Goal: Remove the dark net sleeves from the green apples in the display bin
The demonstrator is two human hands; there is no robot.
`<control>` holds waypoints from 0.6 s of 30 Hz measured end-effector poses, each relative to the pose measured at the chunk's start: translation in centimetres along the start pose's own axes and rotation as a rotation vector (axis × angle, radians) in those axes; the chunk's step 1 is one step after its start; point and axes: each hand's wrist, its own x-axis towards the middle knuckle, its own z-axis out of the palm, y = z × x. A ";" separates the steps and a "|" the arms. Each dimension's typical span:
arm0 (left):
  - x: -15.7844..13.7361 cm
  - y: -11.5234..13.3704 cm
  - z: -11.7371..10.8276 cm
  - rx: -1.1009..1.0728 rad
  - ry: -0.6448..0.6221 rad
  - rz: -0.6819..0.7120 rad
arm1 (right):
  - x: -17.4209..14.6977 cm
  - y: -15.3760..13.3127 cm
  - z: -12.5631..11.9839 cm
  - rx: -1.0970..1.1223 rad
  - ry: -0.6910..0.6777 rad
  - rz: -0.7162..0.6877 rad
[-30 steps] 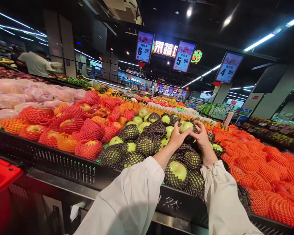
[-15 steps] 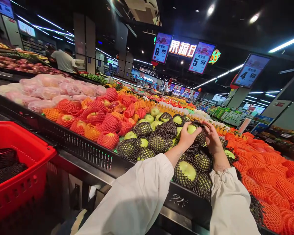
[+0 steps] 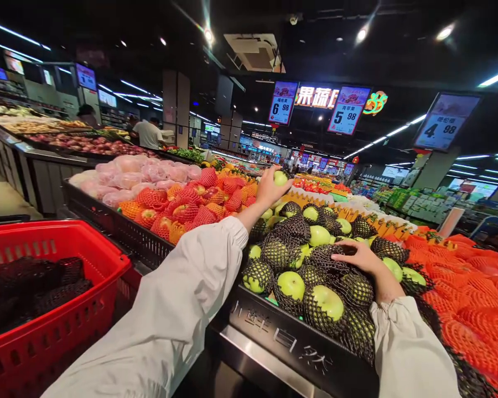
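Note:
My left hand (image 3: 270, 188) is raised over the back of the fruit bin with its fingers wrapped round a bare green apple (image 3: 280, 178). My right hand (image 3: 362, 257) lies low over the apples in black foam nets (image 3: 348, 287), its thumb and fingers apart. Its fingertips touch or hover just over a black foam net (image 3: 326, 258); which of the two I cannot tell. Around both hands are green apples, some bare and some partly covered by nets, like the large green apple (image 3: 328, 303) at the front.
A red shopping basket (image 3: 108, 260) with black netted items stands at the left. Red and orange netted apples (image 3: 186, 213) and pink wrapped fruit (image 3: 128, 171) fill the bin's left part. Orange-netted fruit (image 3: 473, 293) lies on the right. A person in a light shirt (image 3: 148, 134) stands farther back.
My hands have moved apart. The left has gone up and left with the bare green apple; the right has dropped lower onto the netted apples. The view has shifted, showing more of the basket.

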 end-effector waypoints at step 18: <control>2.1 -11.9 2.2 0.622 -0.940 0.022 | 0.0 0.1 0.5 -0.017 -0.032 0.007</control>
